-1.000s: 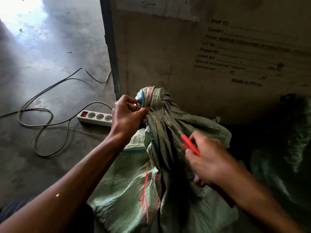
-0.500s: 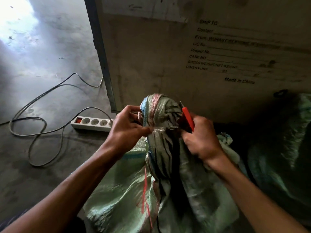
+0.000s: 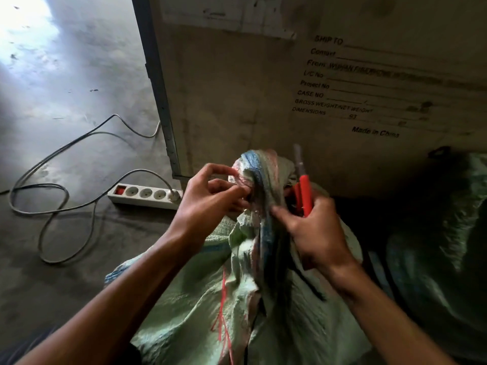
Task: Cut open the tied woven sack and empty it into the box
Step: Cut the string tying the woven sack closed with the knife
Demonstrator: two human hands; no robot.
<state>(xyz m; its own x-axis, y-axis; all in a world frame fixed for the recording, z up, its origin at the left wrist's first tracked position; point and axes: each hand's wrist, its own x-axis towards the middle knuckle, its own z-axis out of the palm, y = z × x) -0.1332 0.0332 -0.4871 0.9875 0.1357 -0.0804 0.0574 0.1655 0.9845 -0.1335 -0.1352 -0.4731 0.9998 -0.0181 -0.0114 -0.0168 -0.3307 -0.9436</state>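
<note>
A pale green woven sack (image 3: 200, 306) stands between my arms, its bunched neck (image 3: 259, 169) striped blue and pink. My left hand (image 3: 208, 204) pinches the tie at the left side of the neck. My right hand (image 3: 313, 227) rests against the right side of the neck and holds a red-handled cutter (image 3: 304, 191), whose grey tip points up. Behind the sack rises the tall wall of a big cardboard box (image 3: 237, 88) with printed shipping lines. The tie itself is too small and blurred to make out.
A white power strip (image 3: 143, 194) lies on the concrete floor left of the box corner, with grey cables (image 3: 52, 191) looping further left. A second green sack (image 3: 434, 246) sits in shadow at the right, against the box.
My right hand has lowered a little and the cutter now stands upright beside the neck. The fingers of my left hand have shifted on the tie.
</note>
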